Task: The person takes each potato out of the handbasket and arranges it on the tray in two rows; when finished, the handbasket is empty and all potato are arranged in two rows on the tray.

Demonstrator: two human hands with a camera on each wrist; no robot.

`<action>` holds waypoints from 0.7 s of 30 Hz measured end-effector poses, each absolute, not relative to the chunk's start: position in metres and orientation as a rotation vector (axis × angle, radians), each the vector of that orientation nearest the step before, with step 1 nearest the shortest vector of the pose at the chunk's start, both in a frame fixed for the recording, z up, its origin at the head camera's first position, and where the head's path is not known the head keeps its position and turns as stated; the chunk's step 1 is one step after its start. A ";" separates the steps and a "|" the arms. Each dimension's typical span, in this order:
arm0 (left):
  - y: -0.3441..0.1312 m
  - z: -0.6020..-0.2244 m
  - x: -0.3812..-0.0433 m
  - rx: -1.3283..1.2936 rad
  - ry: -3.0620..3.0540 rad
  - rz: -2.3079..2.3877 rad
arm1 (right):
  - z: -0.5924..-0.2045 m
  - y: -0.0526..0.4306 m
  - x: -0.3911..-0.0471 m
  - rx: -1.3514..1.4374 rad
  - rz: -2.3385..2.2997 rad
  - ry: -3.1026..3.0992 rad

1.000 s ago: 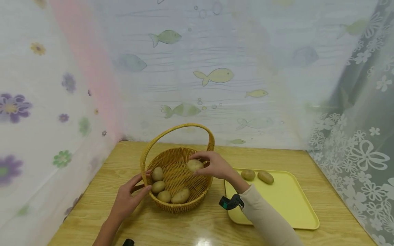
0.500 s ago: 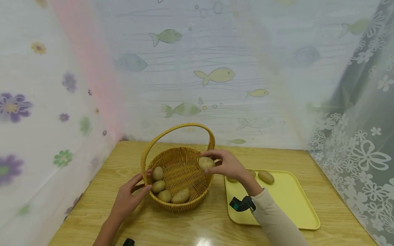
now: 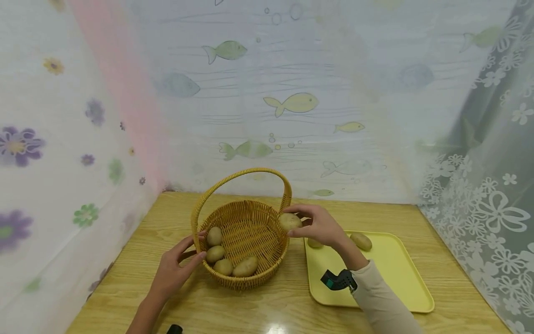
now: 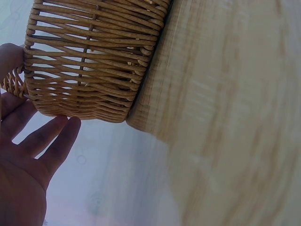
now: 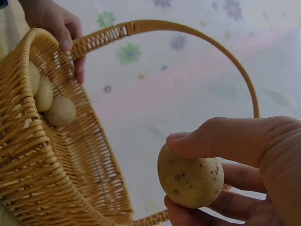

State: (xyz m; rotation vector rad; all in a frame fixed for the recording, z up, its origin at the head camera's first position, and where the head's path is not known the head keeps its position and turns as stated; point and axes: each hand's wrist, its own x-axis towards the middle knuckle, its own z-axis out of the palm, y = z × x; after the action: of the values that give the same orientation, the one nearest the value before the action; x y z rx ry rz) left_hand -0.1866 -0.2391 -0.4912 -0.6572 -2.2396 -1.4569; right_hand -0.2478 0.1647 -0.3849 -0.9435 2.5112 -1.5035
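A yellow wicker basket [image 3: 253, 277] with a tall arched handle stands on the table. Several potatoes [image 3: 245, 266] lie inside it along its left and front. My left hand [image 3: 175, 266] grips the basket's left rim at the foot of the handle, thumb and fingertips over the edge; the left wrist view shows its other fingers against the wickerwork. Above the basket's right rim, my right hand [image 3: 319, 226] pinches a potato [image 5: 190, 176] with dark specks between thumb and fingers. The yellow tray [image 3: 388, 278] to the right bears potatoes [image 3: 360, 241], partly hidden by the right hand.
The wooden table [image 3: 250, 311] ends at a curtain [image 3: 267, 116] printed with fish at the back. Flowered sheets hang on both sides. A small black object [image 3: 174, 329] shows at the front edge. A black wrist device [image 3: 340, 280] sits at my right sleeve.
My right hand has moved right with its potato, from over the inside of the basket to its right rim. The left hand and the basket have stayed in place.
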 end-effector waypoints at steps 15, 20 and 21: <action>-0.239 -0.490 -0.185 -0.617 -2.250 -1.482 | -0.382 0.183 -0.244 -0.885 -1.537 2.535; -0.240 -0.491 -0.186 -0.586 -2.265 -1.503 | -0.382 0.190 -0.243 -0.884 -1.557 2.550; -0.240 -0.491 -0.186 -0.586 -2.266 -1.504 | -0.382 0.192 -0.243 -0.882 -1.561 2.550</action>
State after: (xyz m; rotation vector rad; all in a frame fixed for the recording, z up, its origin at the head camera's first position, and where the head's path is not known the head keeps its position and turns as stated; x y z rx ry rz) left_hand -0.1861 -0.2399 -0.4914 -0.5863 -2.2658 -1.5040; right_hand -0.2426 0.1922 -0.3819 -0.8820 2.5504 -1.5614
